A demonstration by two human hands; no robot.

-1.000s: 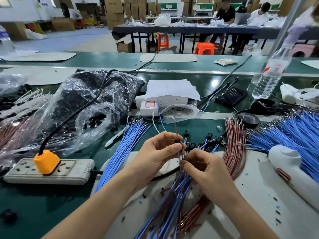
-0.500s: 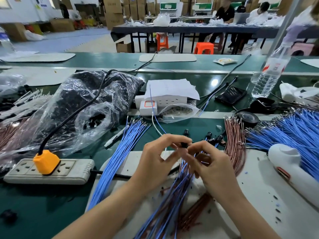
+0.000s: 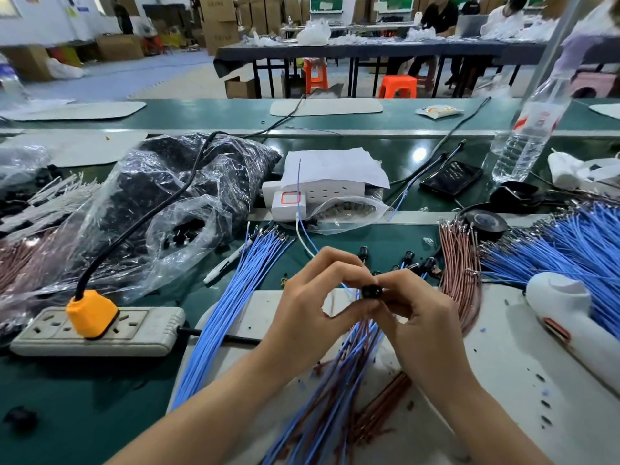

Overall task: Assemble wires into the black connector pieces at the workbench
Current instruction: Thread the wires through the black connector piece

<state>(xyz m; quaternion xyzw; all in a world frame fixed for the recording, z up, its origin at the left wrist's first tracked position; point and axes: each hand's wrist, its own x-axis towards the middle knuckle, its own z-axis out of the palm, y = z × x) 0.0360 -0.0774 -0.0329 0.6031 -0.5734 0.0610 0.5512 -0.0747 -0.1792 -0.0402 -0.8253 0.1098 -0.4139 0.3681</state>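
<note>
A small black connector piece (image 3: pixel 371 290) sits between my two hands above the white mat (image 3: pixel 503 357). My left hand (image 3: pixel 312 303) pinches it from the left, and a thin blue wire (image 3: pixel 299 196) rises from that hand toward the white box. My right hand (image 3: pixel 416 313) pinches the connector from the right. Under both hands lies a bundle of assembled blue and brown wires (image 3: pixel 339 380). Several finished black connectors (image 3: pixel 407 260) lie just beyond my fingers. Loose blue wires (image 3: pixel 231 303) fan out to the left.
A plastic bag of black parts (image 3: pixel 161 203) and a power strip with an orange plug (image 3: pixel 92 317) sit on the left. Brown wires (image 3: pixel 461 263), a large blue wire pile (image 3: pixel 570 243) and a white tool (image 3: pixel 577 317) lie right. A water bottle (image 3: pixel 530 129), phone (image 3: pixel 451 177) and white box (image 3: pixel 322 193) stand behind.
My hands have closed together on one black connector and turned it so its open end faces me. The blue wire in my left hand now stands more upright.
</note>
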